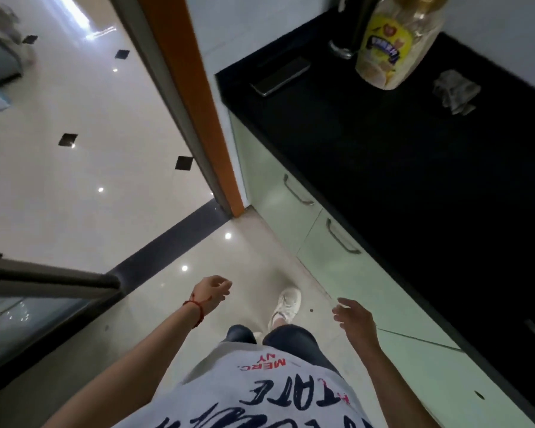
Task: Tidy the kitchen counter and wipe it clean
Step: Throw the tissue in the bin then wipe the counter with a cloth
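Hands hung empty over the floor: left grip [212,290] loosely curled, right grip [354,316] spread. Ahead of my right grip, grey cloth [454,91] lay beside the jar [397,44] on the black worktop [414,168].

Glossy tiled floor [74,180]; orange door frame [195,103]; white sneaker [286,305]

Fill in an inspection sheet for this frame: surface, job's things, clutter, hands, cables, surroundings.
Surface: black counter, dark and glossy; dirt cannot be judged.
Job's things: grey cloth lies crumpled on the counter, untouched.
Clutter: large plastic jar with yellow label, phone lying flat, glass item behind the jar.
Hands: left hand and right hand both empty, fingers relaxed, above the floor.
Cables: nothing seen.
Surroundings: pale green cabinet doors with handles, orange door frame, tiled floor.
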